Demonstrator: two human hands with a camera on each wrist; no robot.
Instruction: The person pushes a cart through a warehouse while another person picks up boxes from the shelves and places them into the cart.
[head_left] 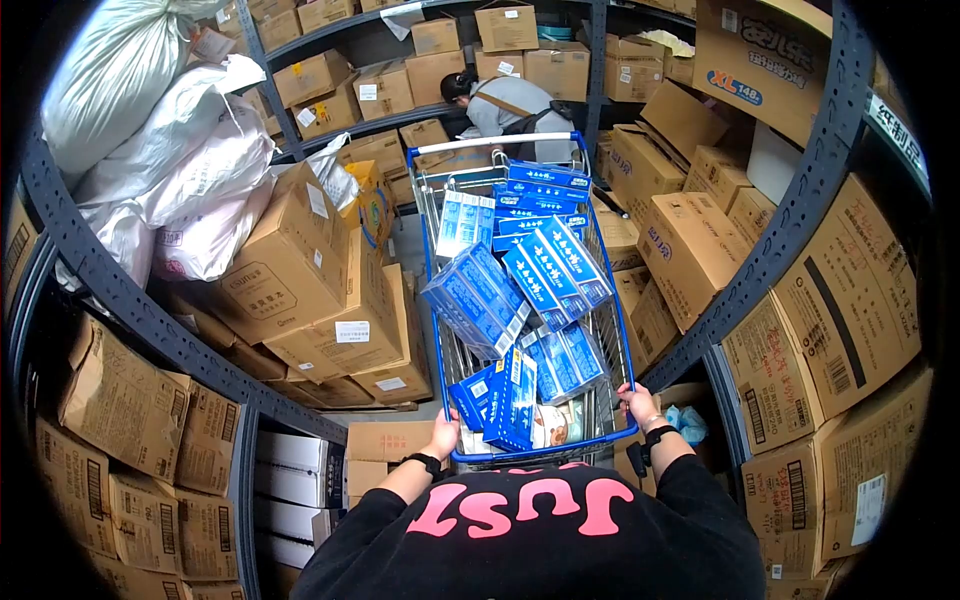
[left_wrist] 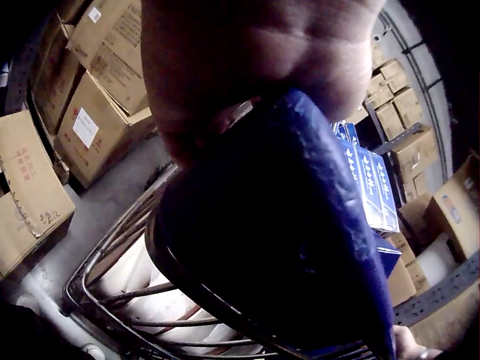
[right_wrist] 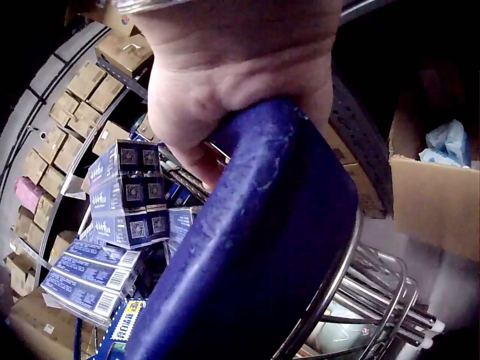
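A metal shopping cart with a blue rim (right_wrist: 225, 217) stands straight in front of me in the head view. My left hand (head_left: 446, 434) grips its near left corner, and my right hand (head_left: 637, 402) holds the near right corner. Both wrist views show fingers curled over the blue plastic edge, partly hidden behind it. Shrink-wrapped packs of blue boxes (head_left: 558, 272) are heaped inside, some tilted over others. A narrow dark-blue box (head_left: 512, 398) leans upright close to the near end. Beneath it lies a pale printed package (head_left: 555, 424).
Shelves of cardboard boxes (head_left: 365, 320) line both sides of a narrow aisle. White sacks (head_left: 215, 165) are piled at upper left. Beyond the cart's far end a person (head_left: 515, 105) bends by the back shelf. An open carton (right_wrist: 435, 191) stands right of the cart.
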